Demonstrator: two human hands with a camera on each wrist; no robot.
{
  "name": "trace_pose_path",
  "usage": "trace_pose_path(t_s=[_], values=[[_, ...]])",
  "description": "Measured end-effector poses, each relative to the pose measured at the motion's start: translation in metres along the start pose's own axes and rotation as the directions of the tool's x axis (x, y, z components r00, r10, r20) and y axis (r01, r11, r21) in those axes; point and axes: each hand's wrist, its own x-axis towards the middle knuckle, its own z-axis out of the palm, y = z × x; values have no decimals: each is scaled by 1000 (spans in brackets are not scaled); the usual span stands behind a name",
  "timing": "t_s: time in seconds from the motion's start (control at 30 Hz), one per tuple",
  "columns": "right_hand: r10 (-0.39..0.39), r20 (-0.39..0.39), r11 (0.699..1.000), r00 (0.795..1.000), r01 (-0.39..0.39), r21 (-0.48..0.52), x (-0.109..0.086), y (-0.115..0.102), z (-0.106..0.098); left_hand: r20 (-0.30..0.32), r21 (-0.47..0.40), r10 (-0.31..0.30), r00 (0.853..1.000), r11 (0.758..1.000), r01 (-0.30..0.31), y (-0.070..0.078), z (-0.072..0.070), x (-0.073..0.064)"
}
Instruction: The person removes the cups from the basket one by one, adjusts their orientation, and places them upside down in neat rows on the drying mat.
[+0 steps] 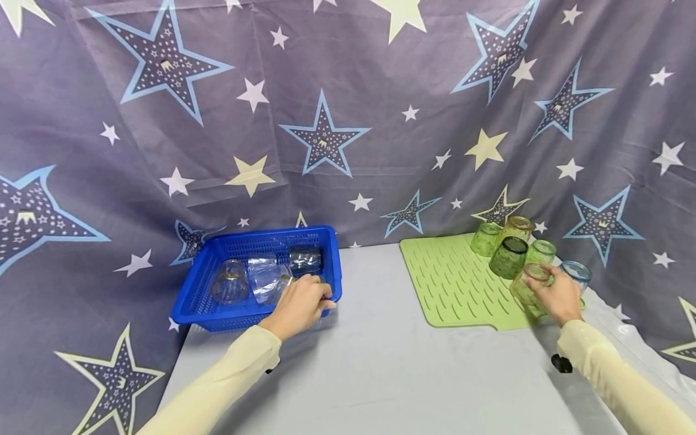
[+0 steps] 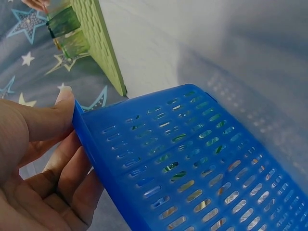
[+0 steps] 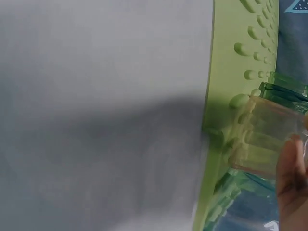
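At the near right corner of the blue plastic basket (image 1: 220, 315), my left hand (image 1: 300, 306) grips the rim. The left wrist view shows the thumb (image 2: 62, 108) at the rim, fingers bent below it, beside the slotted wall (image 2: 144, 120). Clear glasses (image 1: 231, 285) and a dark bluish glass (image 1: 306, 260) lie inside. My right hand (image 1: 562, 295) holds a pinkish-amber glass (image 1: 524, 291), upside down, at the right part of the green drying mat (image 1: 457, 284). In the right wrist view the thumb (image 3: 291, 161) lies along this glass (image 3: 262, 137); the other fingers are mostly out of frame.
Around the held glass stand a dark green glass (image 1: 508, 261), a green one (image 1: 484, 240), a yellowish one (image 1: 519, 225), a pale green one (image 1: 542, 249) and a blue one (image 1: 579, 272). White cloth (image 1: 375, 338) covers the table. A star-patterned curtain (image 1: 337, 54) hangs behind.
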Motion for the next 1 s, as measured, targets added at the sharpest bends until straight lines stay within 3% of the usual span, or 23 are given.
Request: trace_pose_path(t_s=[0.37,0.63,0.77,1.0], values=[[-90,-19,996,996,90,-30,0,-5,-2,-16,9,1,1000,1000,-1,-2,1,-2],[-113,-136,993,984,115,8,-4,-19,6,26,-19,-43,999,999,43,-1,-1,0],[-164,-176,984,971,173,37,-1,-30,13,48,-53,-82,995,995,85,-3,-2,2],[-211,-136,975,968,219,48,-4,-47,31,46,-96,-82,996,992,86,-11,-4,-2]])
